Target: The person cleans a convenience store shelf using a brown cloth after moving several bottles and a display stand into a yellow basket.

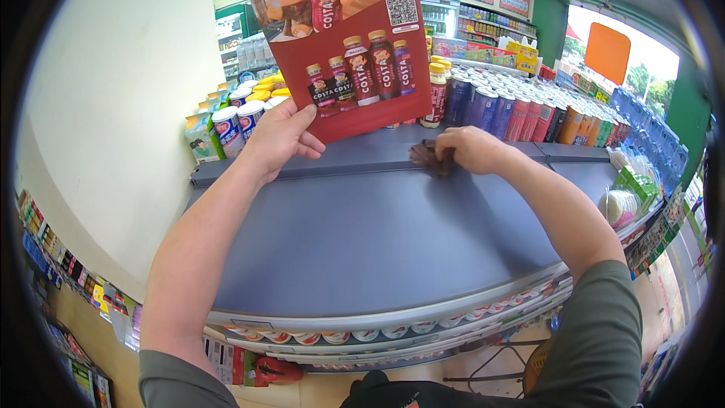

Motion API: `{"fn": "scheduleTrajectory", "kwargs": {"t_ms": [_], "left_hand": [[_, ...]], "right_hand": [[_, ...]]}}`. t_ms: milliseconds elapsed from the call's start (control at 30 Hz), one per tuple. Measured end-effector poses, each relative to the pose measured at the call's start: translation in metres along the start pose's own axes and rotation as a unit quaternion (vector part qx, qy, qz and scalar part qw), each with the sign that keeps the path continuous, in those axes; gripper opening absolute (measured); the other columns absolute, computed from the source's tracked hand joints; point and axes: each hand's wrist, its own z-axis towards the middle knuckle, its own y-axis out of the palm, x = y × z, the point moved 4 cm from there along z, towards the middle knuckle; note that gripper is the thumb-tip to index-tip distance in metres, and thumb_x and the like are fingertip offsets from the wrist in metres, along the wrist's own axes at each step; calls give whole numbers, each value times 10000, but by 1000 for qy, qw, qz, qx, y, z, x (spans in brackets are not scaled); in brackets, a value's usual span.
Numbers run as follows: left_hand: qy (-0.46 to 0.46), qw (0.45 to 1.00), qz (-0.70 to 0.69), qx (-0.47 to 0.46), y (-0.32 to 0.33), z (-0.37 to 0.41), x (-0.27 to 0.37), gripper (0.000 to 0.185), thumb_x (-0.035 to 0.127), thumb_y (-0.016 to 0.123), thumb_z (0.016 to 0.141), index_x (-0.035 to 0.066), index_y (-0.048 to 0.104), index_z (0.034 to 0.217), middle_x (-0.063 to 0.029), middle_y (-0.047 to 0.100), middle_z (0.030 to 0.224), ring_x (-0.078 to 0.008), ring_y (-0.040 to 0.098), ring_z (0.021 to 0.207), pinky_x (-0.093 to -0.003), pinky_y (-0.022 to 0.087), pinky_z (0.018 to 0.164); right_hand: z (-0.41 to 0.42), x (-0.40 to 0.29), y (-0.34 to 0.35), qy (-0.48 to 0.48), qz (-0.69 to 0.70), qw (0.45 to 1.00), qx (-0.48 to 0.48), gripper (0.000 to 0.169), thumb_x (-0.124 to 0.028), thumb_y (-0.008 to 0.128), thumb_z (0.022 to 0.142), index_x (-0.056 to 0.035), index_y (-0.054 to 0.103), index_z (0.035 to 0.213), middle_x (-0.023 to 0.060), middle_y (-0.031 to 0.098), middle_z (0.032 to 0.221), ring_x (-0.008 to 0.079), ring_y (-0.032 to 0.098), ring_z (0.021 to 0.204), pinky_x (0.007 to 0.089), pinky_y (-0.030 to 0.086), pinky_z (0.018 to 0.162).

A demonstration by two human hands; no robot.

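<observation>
Pinched at its lower left edge, a red cardboard advertising sign (385,124) with pictured Costa bottles is held up by my left hand (286,136). My right hand (473,150) grips a crumpled dark brown cloth (427,157), pressed to the raised back ledge (357,153) of a dark grey shelf (351,238). Part of the cloth is hidden under my fingers and slightly blurred. Behind the ledge stand red bottles with yellow caps (436,93) and rows of drink cans (481,107). The sign hides some of the goods behind it.
White-lidded canisters (226,127) and cartons (201,139) stand at the back left beside a pale wall (113,96). Packaged goods (620,204) and blue bottled-water packs (651,130) crowd the right. Lower shelves hold rows of cups (365,335) under the front edge (396,309).
</observation>
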Motion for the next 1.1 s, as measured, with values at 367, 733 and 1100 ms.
{"fn": "scheduleTrajectory", "kwargs": {"t_ms": [367,733,1100], "left_hand": [[14,999,-27,15,-17,-5,-5,352,313,573,1196,23,596,1394,-136,744,1230,-208,771,827,-351,668,741],[15,999,-43,-4,-16,9,-6,335,326,564,1201,34,609,1361,-133,732,1195,-199,770,861,-359,661,754],[10,1000,-6,0,-23,11,-10,362,322,541,1207,17,606,1390,-141,727,1289,-202,772,851,-341,671,746]], "right_hand": [[126,-111,66,-114,55,991,37,400,-25,625,984,-185,779,1318,155,801,1246,393,748,1193,487,595,1010],[-33,38,6,118,-83,988,47,480,4,607,948,-155,711,1389,191,750,1277,420,722,1221,524,562,1063],[72,-31,-3,-5,33,996,87,488,86,555,937,-136,781,1308,113,796,1264,339,760,1160,442,607,1015]]}}
